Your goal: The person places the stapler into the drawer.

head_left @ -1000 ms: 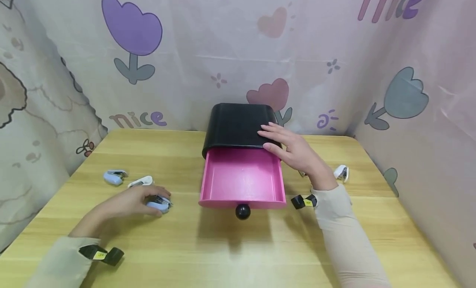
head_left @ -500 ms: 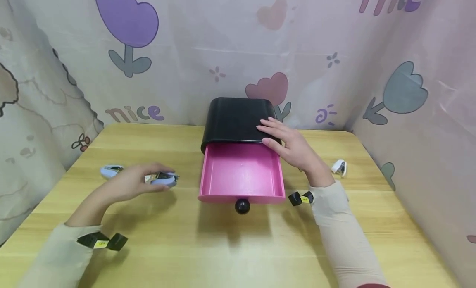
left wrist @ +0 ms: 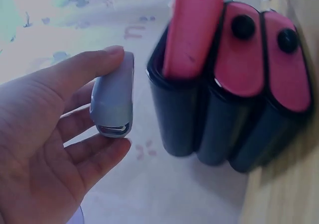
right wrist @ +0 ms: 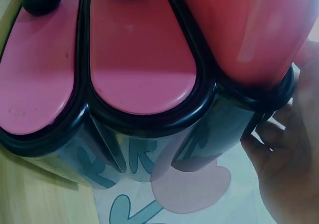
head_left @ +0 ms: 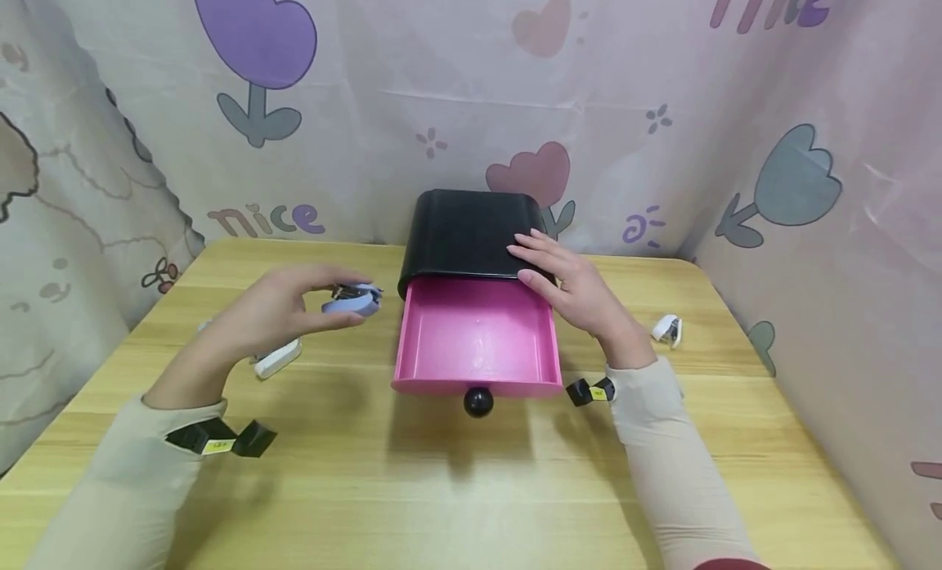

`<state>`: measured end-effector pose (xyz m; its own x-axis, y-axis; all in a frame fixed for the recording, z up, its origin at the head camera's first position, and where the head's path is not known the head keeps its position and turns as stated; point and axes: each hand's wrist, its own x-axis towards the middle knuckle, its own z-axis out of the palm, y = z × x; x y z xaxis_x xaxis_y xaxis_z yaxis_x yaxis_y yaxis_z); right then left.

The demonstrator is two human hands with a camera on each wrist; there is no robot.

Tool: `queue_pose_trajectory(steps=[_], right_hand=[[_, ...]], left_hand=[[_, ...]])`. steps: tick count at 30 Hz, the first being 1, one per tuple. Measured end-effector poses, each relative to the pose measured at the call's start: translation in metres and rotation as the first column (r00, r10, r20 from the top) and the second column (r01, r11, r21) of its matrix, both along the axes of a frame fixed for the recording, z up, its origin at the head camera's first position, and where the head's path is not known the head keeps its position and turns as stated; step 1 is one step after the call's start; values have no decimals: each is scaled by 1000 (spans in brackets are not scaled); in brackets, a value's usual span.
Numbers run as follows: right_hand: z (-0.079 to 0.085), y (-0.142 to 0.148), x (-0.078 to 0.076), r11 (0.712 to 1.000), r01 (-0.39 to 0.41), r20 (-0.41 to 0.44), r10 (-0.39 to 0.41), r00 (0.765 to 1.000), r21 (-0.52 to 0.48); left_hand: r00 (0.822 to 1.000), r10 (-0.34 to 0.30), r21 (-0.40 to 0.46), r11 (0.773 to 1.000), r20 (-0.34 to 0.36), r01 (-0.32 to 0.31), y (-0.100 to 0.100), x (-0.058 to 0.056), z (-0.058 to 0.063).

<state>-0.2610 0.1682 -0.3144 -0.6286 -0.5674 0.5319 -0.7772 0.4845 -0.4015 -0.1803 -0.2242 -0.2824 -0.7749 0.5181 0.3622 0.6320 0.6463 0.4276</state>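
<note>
My left hand (head_left: 272, 312) pinches a light blue mini stapler (head_left: 353, 300) between thumb and fingers, raised above the table left of the pink drawer (head_left: 478, 337). In the left wrist view the same stapler (left wrist: 113, 94) points its front end toward the camera. The drawer, with a round black knob (head_left: 478, 402), is pulled out from the top of a black cabinet (head_left: 467, 231) and has nothing in it. My right hand (head_left: 577, 292) rests on the cabinet's top right side, fingers extended. Two lower pink drawers (right wrist: 142, 59) are pushed in, as the right wrist view shows.
On the table (head_left: 456, 504), a white stapler (head_left: 280, 359) lies under my left wrist, partly covered. Behind that forearm a bit of another pale blue one (head_left: 204, 325) shows. Another white stapler (head_left: 667, 330) lies right of my right wrist. A patterned curtain (head_left: 368, 161) hangs behind.
My left hand has picked the blue stapler up from the table and carried it up and right toward the drawer. My right hand stays on the cabinet.
</note>
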Motion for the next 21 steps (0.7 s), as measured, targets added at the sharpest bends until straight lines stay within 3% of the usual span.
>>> queue_pose_trajectory(steps=[6,15,21], right_hand=[[-1,0,3,1000,7,-11,-7,1000,6],[-5,0,2,1000,20,-6,-20,1000,0],[-3,0,4,1000,19,-2,-19,1000,4]], left_hand=[[1000,29,14,1000,-7,-28,25,2,24],[998,-31,-2,1000,-50,30,67,-3,32],[994,-98,-43,994,-53,96,93,-9,30]])
